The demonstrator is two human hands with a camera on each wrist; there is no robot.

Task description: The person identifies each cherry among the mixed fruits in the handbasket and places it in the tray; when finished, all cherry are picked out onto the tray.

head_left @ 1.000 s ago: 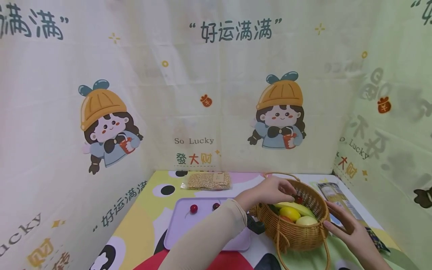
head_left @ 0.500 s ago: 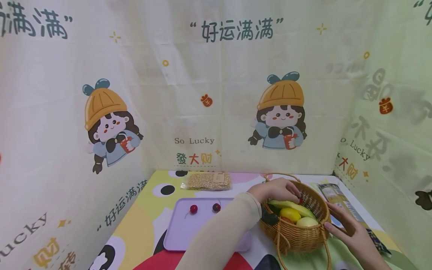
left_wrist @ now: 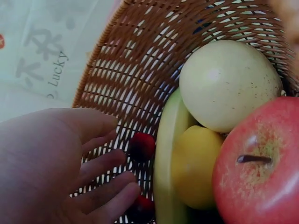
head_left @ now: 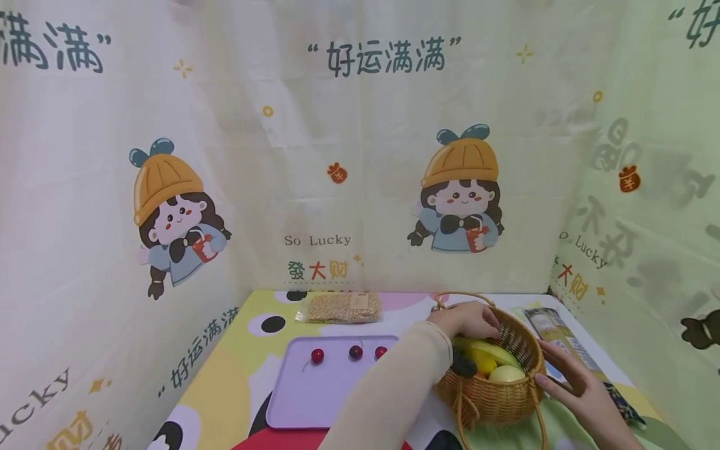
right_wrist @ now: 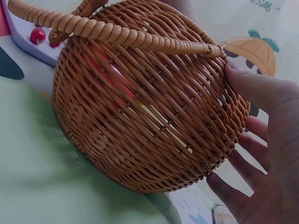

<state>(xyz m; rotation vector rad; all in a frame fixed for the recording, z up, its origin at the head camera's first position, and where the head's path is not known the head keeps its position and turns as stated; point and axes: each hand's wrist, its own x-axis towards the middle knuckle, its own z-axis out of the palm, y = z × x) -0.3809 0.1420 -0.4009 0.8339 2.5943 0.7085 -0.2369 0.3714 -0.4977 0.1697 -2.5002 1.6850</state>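
Observation:
A brown wicker basket (head_left: 500, 400) holds a banana (left_wrist: 166, 158), a yellow lemon (left_wrist: 196, 165), a pale round fruit (left_wrist: 229, 84) and a red apple (left_wrist: 261, 163). My left hand (head_left: 475, 320) reaches into its far side. In the left wrist view the fingers are loosely extended beside two cherries, an upper cherry (left_wrist: 141, 147) just off the fingertips and a lower cherry (left_wrist: 141, 209) close against them. My right hand (right_wrist: 275, 135) rests on the basket's right side, thumb at the rim by the handle, spread fingers against the outer weave.
A lilac tray (head_left: 315, 400) with three visible cherries lies left of the basket, partly behind my left sleeve (head_left: 388, 387). A clear bag of grains (head_left: 343, 307) is at the back. Another long package (head_left: 554, 331) lies right of the basket.
My left hand has moved right and deeper into the basket, lowering toward the cherries. A third cherry on the tray has come into view beside my sleeve. My right hand stays on the basket.

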